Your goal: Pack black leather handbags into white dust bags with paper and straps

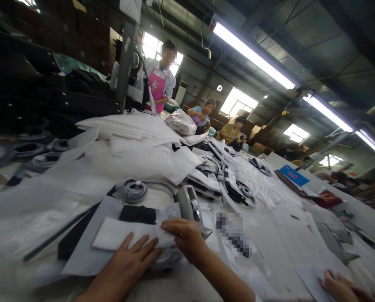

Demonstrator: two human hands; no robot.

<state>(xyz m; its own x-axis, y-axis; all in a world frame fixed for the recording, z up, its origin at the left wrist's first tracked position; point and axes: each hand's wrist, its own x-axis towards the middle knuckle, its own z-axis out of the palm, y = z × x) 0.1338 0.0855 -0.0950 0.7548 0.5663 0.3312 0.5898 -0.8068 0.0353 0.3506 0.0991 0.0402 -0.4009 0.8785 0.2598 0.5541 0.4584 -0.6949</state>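
1. I'm using the grey hard part (185,201) as the landmark. The white pad (121,235) is just left of it and closer to you, lying over a pale sheet (85,251). A black piece (137,214) pokes out past the pad's far edge, also left of the grey part.

2. Your left hand (132,253) is left of the grey part, nearer you, flat on the pad with the fingers spread. Doesn't look like it's gripping anything, just resting or pressing.

3. Your right hand (187,237) is right up by the near side of the grey part, fingers bent and close together at the pad's end. Honestly can't tell if you're pinching the pad or just pushing on it.

4. Biggest worry imo: the pad skidding. It looks light and smooth, so if your left palm lets up while the right fingers pull, it could twist off the black piece.

5. Watch the coiled cable (136,195), left of and beyond the grey part. Its loose run heads toward that part, so a snagged finger could tug everything crooked.

6. There's a pointy silvery end at the grey part's right, near your right wrist. Lean in carelessly and it could scratch you or nick thin wrapping.
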